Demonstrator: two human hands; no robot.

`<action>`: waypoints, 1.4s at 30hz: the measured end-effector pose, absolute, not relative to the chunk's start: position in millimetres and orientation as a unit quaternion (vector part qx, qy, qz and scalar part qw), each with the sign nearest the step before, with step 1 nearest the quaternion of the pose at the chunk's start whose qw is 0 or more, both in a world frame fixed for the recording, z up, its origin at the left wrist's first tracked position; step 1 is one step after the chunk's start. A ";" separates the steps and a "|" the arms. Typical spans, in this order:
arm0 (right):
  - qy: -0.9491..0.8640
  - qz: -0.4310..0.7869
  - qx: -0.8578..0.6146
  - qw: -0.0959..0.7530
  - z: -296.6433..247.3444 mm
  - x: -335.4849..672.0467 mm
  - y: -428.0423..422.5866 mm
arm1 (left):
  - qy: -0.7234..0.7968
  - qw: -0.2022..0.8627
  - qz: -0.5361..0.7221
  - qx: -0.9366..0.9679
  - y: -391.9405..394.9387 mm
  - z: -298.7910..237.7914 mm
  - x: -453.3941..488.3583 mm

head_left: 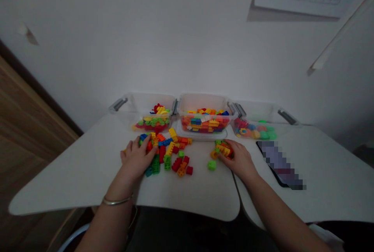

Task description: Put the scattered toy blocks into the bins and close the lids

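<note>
Spreads left hand (136,155) over multicoloured plastic bricks (162,154), cups right hand (241,160) loosely around crosswise yellow plastic brick (223,150) before clear plastic bin (201,103).

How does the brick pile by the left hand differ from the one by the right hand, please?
The left pile is larger than the right pile. The left pile spreads out; the right pile is bunched by the right hand. Both include red, yellow, orange and green.

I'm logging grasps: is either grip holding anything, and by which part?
The right grip cups the right side of a brick cluster; a firm hold cannot be told. The left grip covers part of the brick pile; no clear hold shows.
</note>
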State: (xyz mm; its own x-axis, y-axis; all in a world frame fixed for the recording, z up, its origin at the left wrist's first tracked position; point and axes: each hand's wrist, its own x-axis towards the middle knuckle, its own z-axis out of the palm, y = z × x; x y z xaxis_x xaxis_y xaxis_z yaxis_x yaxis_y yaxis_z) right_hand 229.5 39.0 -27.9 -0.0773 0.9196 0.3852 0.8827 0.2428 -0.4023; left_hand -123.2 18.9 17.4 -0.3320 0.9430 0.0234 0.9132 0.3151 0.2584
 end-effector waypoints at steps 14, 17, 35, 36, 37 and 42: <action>-0.663 0.136 -0.587 0.444 -38.6 214.7 50.3 | 0.787 0.033 0.149 0.598 20.9 13.4 -79.3; -0.622 0.191 -0.590 0.478 -41.6 211.8 54.5 | 0.781 0.038 0.173 0.599 23.5 13.2 -75.4; -0.559 0.237 -0.587 0.535 -29.9 212.3 70.6 | 0.668 0.059 0.335 0.662 26.0 9.5 -62.3; -0.581 0.202 -0.594 0.519 -26.6 219.8 71.7 | 0.642 0.057 0.324 0.692 21.1 12.7 -60.9; -0.612 0.155 -0.597 0.495 -23.6 228.0 72.7 | 0.608 0.055 0.309 0.729 15.5 15.8 -59.1; -0.699 0.069 -0.614 0.361 -20.9 255.8 70.1 | 0.484 0.085 0.163 0.856 -12.0 24.0 -45.2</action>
State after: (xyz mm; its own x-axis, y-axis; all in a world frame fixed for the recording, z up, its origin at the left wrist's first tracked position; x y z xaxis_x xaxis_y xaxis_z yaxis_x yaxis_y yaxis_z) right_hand 255.8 70.1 -20.9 0.0143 0.9074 0.4200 0.8084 0.2367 -0.5389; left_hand -45.2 -12.0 24.0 0.4787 0.8557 0.1964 0.8005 -0.5173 0.3025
